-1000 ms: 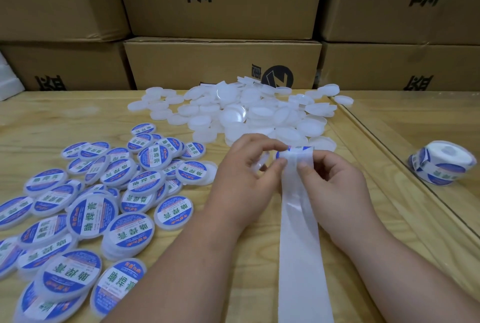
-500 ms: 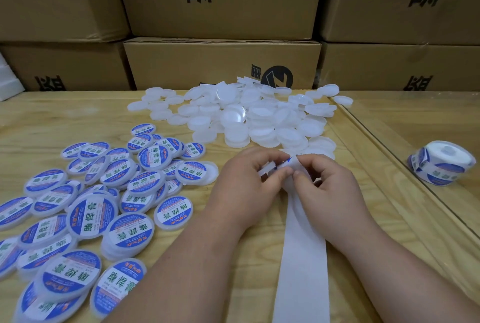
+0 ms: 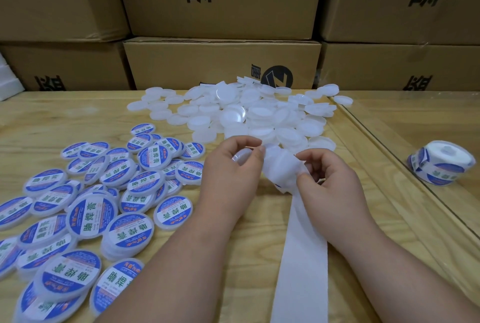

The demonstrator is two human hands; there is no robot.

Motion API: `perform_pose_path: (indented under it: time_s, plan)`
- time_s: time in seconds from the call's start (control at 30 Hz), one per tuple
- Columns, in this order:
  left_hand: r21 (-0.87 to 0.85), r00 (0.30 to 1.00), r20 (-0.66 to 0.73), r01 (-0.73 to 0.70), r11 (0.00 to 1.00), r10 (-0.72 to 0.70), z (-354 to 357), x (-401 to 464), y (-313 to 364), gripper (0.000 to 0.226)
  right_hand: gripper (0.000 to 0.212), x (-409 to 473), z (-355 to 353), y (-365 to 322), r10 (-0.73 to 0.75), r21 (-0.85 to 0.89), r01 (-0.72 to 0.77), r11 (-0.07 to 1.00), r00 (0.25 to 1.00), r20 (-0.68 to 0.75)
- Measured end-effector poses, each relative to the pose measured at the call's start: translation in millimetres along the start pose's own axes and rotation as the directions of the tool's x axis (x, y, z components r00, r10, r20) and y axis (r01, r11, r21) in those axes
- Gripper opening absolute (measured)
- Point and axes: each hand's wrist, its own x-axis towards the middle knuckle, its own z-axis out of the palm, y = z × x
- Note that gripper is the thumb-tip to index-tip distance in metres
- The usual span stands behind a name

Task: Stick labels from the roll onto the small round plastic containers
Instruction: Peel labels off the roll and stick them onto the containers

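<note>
Backing strip [image 3: 302, 257] runs toward camera; both hands' fingers [image 3: 307, 178] pinch its far end.

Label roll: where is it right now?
Head view, far right: the label roll sits alone on the glass-topped table, right of both hands and of the pile of plain containers.

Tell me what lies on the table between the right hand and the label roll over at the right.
In the head view, only bare wooden table lies between the right hand and the label roll; a glass sheet's edge runs across that stretch.
</note>
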Motion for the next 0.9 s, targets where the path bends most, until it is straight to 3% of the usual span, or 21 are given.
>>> perform_pose_path:
  time_s: [0.4,0.57,0.9]
  plan:
    - [-0.158,0.985,-0.149,0.068,0.985,-0.092,-3.9,0.5,5.4,0.019,0.04,2.9,-4.1,-1.9,0.045,-0.01,-0.046,0.999,0.995,-0.085]
    - [-0.14,0.994,-0.072,0.072,0.988,-0.083,-3.2,-1.1,6.8,0.02,0.034,0.7,-6.0,-5.8,-0.012,-0.028,0.008,1.0,0.987,-0.161]
    - [-0.004,0.992,0.123,0.025,1.0,-0.025,1.1,-5.6,5.6,0.014,0.041,-8.6,-1.0,-19.8,-0.247,-0.161,0.238,0.958,0.968,-0.04]
